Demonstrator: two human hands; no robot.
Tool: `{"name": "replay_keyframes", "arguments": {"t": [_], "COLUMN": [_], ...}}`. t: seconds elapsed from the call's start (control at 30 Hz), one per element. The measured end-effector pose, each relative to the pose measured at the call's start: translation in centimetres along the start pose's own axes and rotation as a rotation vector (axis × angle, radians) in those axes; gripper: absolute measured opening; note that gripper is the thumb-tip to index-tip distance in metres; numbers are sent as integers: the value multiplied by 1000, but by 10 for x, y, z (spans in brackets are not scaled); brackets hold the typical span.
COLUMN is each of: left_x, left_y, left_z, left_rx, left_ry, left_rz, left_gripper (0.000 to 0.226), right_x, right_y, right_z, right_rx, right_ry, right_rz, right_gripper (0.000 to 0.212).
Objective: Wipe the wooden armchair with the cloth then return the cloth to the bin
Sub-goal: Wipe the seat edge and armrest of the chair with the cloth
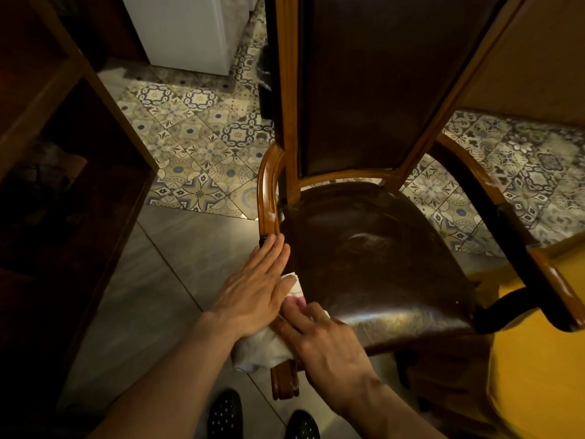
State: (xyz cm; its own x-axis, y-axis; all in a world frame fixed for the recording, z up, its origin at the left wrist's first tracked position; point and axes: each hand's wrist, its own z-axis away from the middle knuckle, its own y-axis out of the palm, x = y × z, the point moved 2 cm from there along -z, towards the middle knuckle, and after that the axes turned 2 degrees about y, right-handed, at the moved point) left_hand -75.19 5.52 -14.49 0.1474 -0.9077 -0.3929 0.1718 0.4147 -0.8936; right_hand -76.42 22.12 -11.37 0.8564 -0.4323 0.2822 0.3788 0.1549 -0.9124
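The wooden armchair [373, 248] stands in front of me, with a dark leather seat and back and curved wooden armrests. A white cloth [259, 346] with a pink patch is wrapped over the chair's left armrest near its front end. My left hand [256, 289] lies flat on the cloth and the armrest, fingers together and pointing toward the chair back. My right hand [323, 343] presses on the cloth from the seat side, fingers bent over it. No bin that I can identify is in view.
A dark wooden shelf unit [63, 153] stands close on the left. A white appliance [190, 30] is at the back. A yellow surface [538, 359] sits at the right beside the right armrest [550, 280]. Patterned and grey floor tiles lie between. My shoes [224, 413] show below.
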Motion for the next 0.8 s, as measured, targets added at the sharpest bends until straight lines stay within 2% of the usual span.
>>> {"name": "replay_keyframes", "arguments": {"t": [0.23,0.47,0.63,0.8], "left_x": [-2,-2,0,-1], "left_y": [-10,-12,-7,-8], "left_z": [8,7,7,7], "left_rx": [37,47,64,72], "left_ry": [20,14,-15,-41], "left_rz": [-17,-35,-6,15], "left_gripper": [77,72,65,71], "right_x": [-1,-23,-57,-91], "right_y": [-12,-27,-48,-67], "right_z": [2,23,43,49], "right_rx": [73,115,9,-110], "right_ry": [-9,28,152,355], "right_rz": [29,-17,-44,-17], "right_gripper": [85,68,68,65]}}
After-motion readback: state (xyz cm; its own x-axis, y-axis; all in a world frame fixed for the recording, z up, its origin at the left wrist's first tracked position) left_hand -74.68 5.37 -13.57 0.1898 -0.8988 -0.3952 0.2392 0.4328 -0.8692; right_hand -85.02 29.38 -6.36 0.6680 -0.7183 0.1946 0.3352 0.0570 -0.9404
